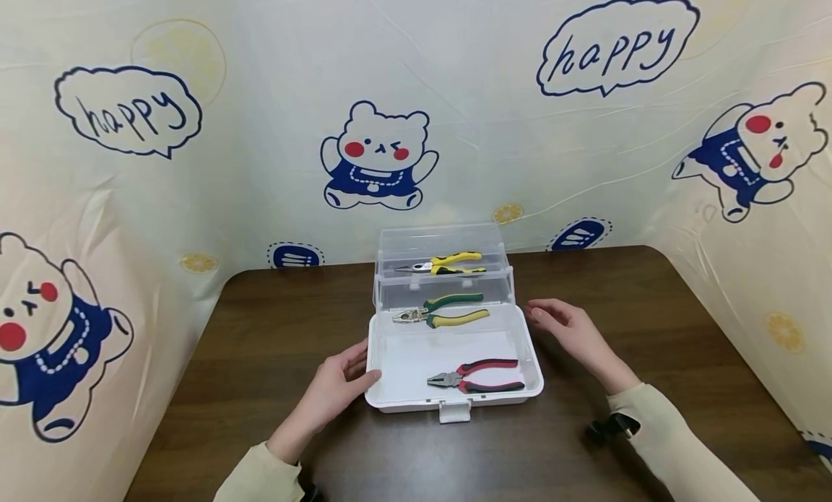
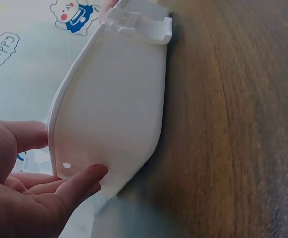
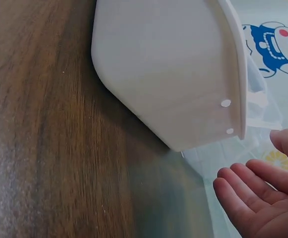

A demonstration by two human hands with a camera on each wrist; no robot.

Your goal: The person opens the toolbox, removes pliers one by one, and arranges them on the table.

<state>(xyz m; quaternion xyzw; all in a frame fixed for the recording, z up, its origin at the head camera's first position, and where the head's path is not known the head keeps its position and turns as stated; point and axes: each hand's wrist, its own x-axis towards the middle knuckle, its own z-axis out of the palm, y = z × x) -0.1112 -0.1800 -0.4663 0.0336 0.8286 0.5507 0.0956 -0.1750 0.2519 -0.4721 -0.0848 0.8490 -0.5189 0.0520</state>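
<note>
A white plastic toolbox [image 1: 455,403] stands on the table with its clear lid [image 1: 442,237] raised at the back. My left hand [image 1: 334,386] holds its left side, thumb at the rim and fingers against the outer wall [image 2: 109,99]. My right hand [image 1: 572,329] is off the right back corner, palm empty and fingers relaxed, as the right wrist view shows. Inside the box lie red-and-black pliers [image 1: 477,377] near the front and green-and-yellow pliers [image 1: 445,311] toward the back. Yellow-and-black needle-nose pliers [image 1: 442,264] rest in the clear upper tray [image 1: 393,294].
The dark wood table [image 1: 279,307] reaches back to a pale cloth backdrop [image 1: 273,162] printed with bears, which also hangs along both sides. A white latch [image 1: 455,412] juts from the box's front edge. A dark strap [image 1: 611,427] shows at the right sleeve.
</note>
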